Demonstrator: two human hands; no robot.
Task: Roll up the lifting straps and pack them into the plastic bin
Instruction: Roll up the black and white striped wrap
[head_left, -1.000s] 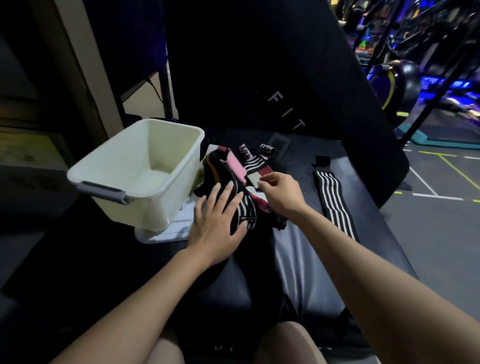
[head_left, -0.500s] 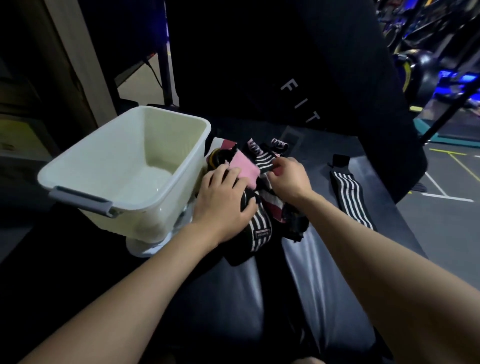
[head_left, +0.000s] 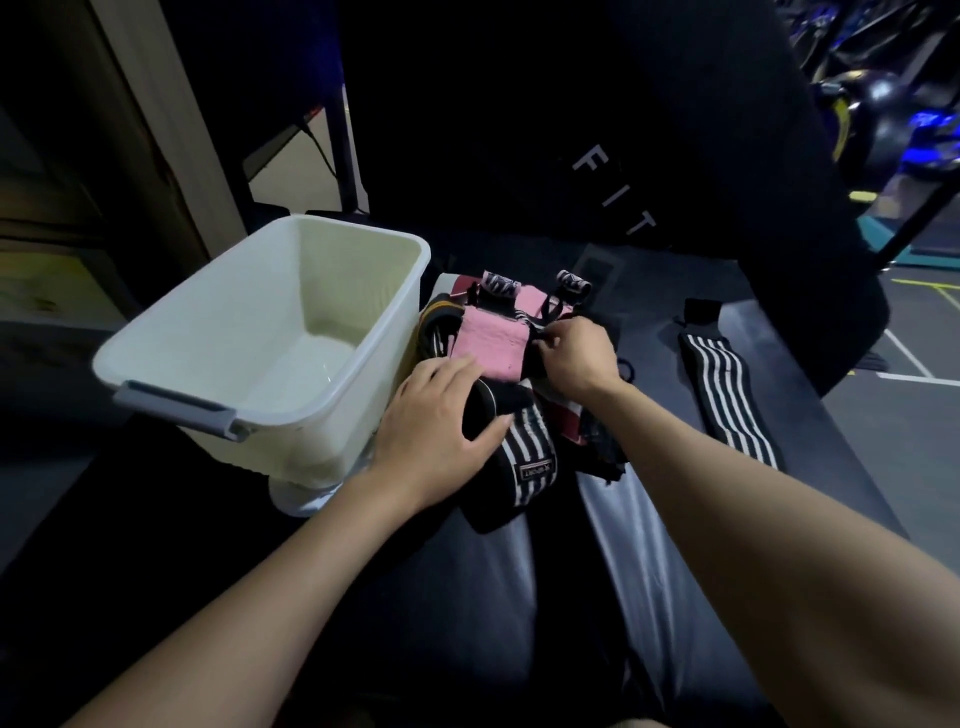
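Pink strap (head_left: 487, 344) now more exposed

Plastic bin (head_left: 291, 322): smooth off-white plastic, slight sheen on floor, grey plastic latch handle (head_left: 176, 408). Pink strap (head_left: 491, 345): fuzzy matt terry-like cloth. Striped wrap (head_left: 527, 449): black/white ribbed woven elastic, matt, stitched label patch. Second striped wrap (head_left: 724, 397): same woven elastic, black tab end. Bench pad (head_left: 649, 545): black vinyl/leatherette, smooth, glossy highlights. Backrest (head_left: 571, 130): darker matt upholstery, white printed letters.
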